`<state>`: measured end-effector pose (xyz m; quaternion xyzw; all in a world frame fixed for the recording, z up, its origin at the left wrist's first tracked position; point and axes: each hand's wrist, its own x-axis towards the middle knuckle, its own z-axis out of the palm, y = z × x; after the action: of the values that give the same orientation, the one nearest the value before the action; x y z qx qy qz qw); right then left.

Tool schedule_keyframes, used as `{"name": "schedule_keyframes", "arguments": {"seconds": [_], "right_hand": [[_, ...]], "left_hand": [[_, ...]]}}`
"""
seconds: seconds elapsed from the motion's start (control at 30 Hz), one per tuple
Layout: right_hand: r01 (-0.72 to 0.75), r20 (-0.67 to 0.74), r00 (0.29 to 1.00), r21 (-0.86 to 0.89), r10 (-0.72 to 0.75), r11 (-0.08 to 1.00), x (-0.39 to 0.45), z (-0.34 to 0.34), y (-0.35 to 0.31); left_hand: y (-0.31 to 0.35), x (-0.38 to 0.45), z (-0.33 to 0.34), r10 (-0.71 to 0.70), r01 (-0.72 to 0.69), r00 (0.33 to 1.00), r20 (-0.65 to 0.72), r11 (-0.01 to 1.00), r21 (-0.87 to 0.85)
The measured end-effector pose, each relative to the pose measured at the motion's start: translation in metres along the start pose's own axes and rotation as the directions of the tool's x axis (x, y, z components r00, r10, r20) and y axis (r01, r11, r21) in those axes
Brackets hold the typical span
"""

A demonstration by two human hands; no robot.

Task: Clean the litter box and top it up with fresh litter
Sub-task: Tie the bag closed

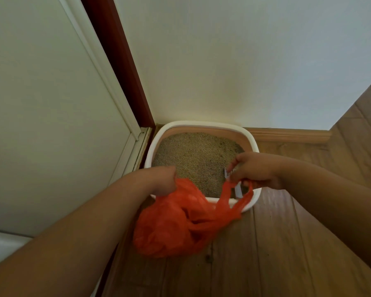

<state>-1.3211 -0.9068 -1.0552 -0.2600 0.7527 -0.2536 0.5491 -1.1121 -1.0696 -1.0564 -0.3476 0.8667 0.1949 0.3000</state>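
A corner of a room with pale walls (234,61) and a wood plank floor (287,243): a white door (41,103) with a dark red frame strip (116,61) stands on the left, and a wooden skirting board (287,135) runs along the back wall. The litter box (201,124), white-rimmed with rounded corners, sits tight in the corner, its back edge against the wall and its left edge just beside the door sill; open floor lies to its right and in front of it. Grey-brown litter (193,157) fills it well below the rim. The left hand (165,179) grips one gathered edge of an orange plastic bag (180,228) above the box's near left edge, fingers curled round the film. The right hand (253,170) hovers over the near right corner, with a bag handle looped at its lower fingers and its fingertips pinching a small white scoop (238,190), partly hidden. The bag sags between the hands, hanging over the near rim and onto the floor in front.
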Motion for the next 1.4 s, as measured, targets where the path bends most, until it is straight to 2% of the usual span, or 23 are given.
{"name": "schedule_keyframes", "arguments": {"seconds": [0.07,0.13,0.23,0.3,0.37,0.4,0.47,0.53,0.63,0.7,0.8,0.87,0.93,0.97,1.1,1.27,1.4], "right_hand": [[0.010,0.038,0.999,0.150,-0.016,0.989,-0.021,0.006,-0.012],[0.041,0.015,0.999,0.271,-0.047,0.962,-0.045,0.012,-0.027],[0.143,-0.140,0.986,0.416,-0.092,0.898,-0.075,0.022,-0.044],[0.240,-0.255,0.956,0.409,-0.143,0.881,-0.089,0.025,-0.049],[0.318,-0.349,0.919,0.371,-0.186,0.873,-0.098,0.026,-0.046],[0.349,-0.389,0.899,0.366,-0.199,0.863,-0.102,0.024,-0.042],[0.404,-0.435,0.875,0.418,-0.211,0.814,-0.107,0.020,-0.037],[0.454,-0.446,0.864,0.494,-0.232,0.742,-0.110,0.017,-0.036],[0.505,-0.457,0.843,0.496,-0.282,0.706,-0.111,0.019,-0.040],[0.539,-0.493,0.813,0.437,-0.310,0.720,-0.111,0.019,-0.045],[0.582,-0.502,0.786,0.403,-0.361,0.706,-0.109,0.013,-0.049],[0.615,-0.538,0.755,0.382,-0.375,0.690,-0.109,0.008,-0.053],[0.657,-0.604,0.707,0.371,-0.367,0.656,-0.107,0.005,-0.054],[0.677,-0.632,0.688,0.383,-0.356,0.629,-0.107,0.004,-0.054],[0.728,-0.698,0.634,0.393,-0.333,0.562,-0.110,0.003,-0.059],[0.741,-0.737,0.600,0.365,-0.312,0.563,-0.109,0.003,-0.059],[0.748,-0.714,0.605,0.359,-0.353,0.558,-0.112,0.003,-0.061]], "left_hand": [[0.011,-0.017,-0.013,0.021,-0.021,1.000,-0.001,0.999,-0.049],[0.022,-0.038,-0.026,0.022,-0.020,1.000,0.014,0.995,-0.098],[0.031,-0.064,-0.039,0.006,0.003,0.999,0.044,0.979,-0.202],[0.032,-0.076,-0.046,0.002,-0.013,0.999,-0.035,0.952,-0.305],[0.033,-0.085,-0.051,0.000,-0.073,0.979,-0.205,0.933,-0.352],[0.033,-0.089,-0.052,-0.020,-0.113,0.955,-0.296,0.898,-0.425],[0.036,-0.095,-0.052,-0.083,-0.216,0.915,-0.395,0.725,-0.654],[0.042,-0.104,-0.053,-0.105,-0.258,0.918,-0.382,0.575,-0.776],[0.048,-0.123,-0.048,-0.064,-0.287,0.933,-0.355,0.467,-0.837],[0.050,-0.130,-0.048,-0.090,-0.325,0.916,-0.391,0.407,-0.854],[0.046,-0.121,-0.049,-0.212,-0.422,0.835,-0.507,0.345,-0.839],[0.044,-0.116,-0.057,-0.249,-0.512,0.788,-0.563,0.243,-0.824],[0.042,-0.114,-0.063,-0.237,-0.585,0.771,-0.591,0.104,-0.805],[0.042,-0.115,-0.065,-0.214,-0.604,0.768,-0.604,0.071,-0.794],[0.047,-0.113,-0.066,-0.134,-0.683,0.703,-0.698,0.147,-0.716],[0.050,-0.111,-0.066,-0.039,-0.741,0.665,-0.746,0.086,-0.666],[0.052,-0.111,-0.069,-0.140,-0.777,0.607,-0.782,0.098,-0.621]]}}
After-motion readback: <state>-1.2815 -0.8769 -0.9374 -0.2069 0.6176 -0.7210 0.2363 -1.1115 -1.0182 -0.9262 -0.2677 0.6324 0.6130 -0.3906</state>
